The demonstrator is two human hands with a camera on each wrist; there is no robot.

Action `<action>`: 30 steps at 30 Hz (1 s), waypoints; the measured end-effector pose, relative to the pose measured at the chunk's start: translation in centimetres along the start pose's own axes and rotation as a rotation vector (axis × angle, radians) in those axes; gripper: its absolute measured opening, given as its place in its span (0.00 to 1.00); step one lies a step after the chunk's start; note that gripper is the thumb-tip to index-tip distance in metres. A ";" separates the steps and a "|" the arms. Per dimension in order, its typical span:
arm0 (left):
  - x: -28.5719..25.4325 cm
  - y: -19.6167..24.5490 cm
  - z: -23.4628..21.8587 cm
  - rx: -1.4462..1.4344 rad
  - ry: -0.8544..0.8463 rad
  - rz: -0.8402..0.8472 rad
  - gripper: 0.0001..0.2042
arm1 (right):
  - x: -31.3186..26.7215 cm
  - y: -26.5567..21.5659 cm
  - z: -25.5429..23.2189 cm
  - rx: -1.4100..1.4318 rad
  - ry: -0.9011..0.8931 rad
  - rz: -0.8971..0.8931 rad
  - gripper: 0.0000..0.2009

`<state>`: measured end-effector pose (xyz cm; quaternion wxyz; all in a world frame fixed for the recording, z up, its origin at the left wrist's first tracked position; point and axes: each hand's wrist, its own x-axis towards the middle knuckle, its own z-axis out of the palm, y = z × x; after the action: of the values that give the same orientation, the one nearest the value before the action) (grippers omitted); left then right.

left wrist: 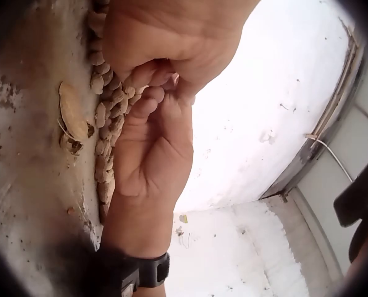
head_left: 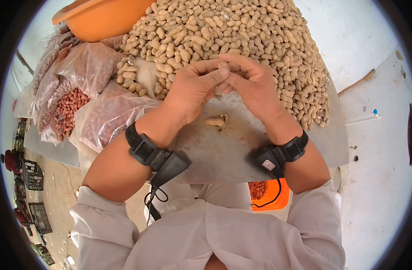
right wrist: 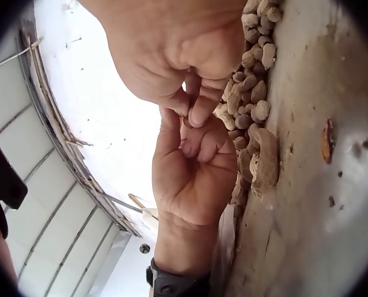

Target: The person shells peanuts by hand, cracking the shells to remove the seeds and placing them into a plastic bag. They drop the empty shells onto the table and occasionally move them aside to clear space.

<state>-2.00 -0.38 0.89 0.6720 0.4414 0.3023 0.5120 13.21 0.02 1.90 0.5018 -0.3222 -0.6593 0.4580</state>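
My left hand (head_left: 187,86) and right hand (head_left: 255,83) meet fingertip to fingertip over the near edge of a heap of unshelled peanuts (head_left: 242,31). Thumbs and curled forefingers of both hands pinch a peanut (head_left: 223,65), mostly hidden by the fingers. The right wrist view shows a small brownish bit of the peanut (right wrist: 187,122) between the fingertips. Just below the hands, broken peanut shells (head_left: 217,121) lie on the grey tabletop (head_left: 206,157); the left wrist view shows a pale shell (left wrist: 74,111) close up.
Clear plastic bags (head_left: 91,67) of red peanut kernels (head_left: 71,108) lie at the left. Behind them stands an orange basin (head_left: 100,20). Below the table edge, an orange tub (head_left: 278,200) holds red kernels. Black crates (head_left: 40,216) sit on the floor at far left; a white wall (head_left: 376,81) rises right.
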 end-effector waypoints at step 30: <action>-0.3 -0.3 0.2 -0.126 0.081 0.130 0.10 | 0.2 0.5 -0.3 0.643 0.094 0.069 0.11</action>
<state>-1.77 -0.72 0.67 0.6512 0.3959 0.2669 0.5899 13.44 0.46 1.56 0.5919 -0.1903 -0.4456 0.6441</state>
